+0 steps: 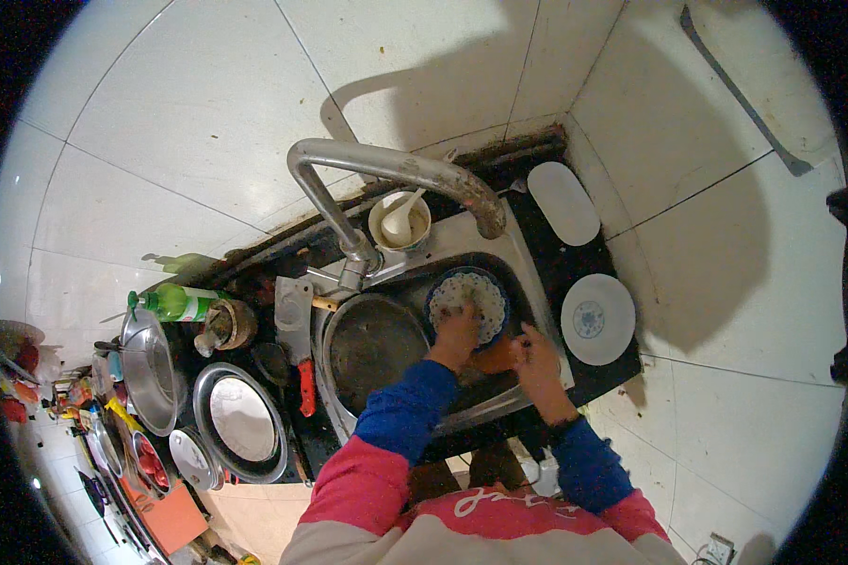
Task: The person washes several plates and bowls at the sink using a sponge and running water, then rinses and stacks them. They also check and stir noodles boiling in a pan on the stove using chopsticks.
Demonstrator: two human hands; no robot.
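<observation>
A round patterned dish [486, 293] with a dark blue rim sits in the right part of the steel sink [530, 395]. My left hand [458, 335] reaches over it, fingers against its inner face; whether it grips anything there is hidden. Close to the dish's lower right edge is my right hand [538, 364], its fingers curled. I cannot tell whether it holds something. Between the hands shows a brownish-orange patch [493, 359], too blurred to name. A large round metal pan [374, 353] fills the sink's left side.
The faucet [396, 159] arches over the sink. Behind stands a bowl [418, 229] with a white spoon [397, 224]. A cleaver [295, 318] lies left; an oval dish [564, 203] and a white plate [598, 319] lie right. Further left are a mortar [244, 325] and a metal basin [279, 452].
</observation>
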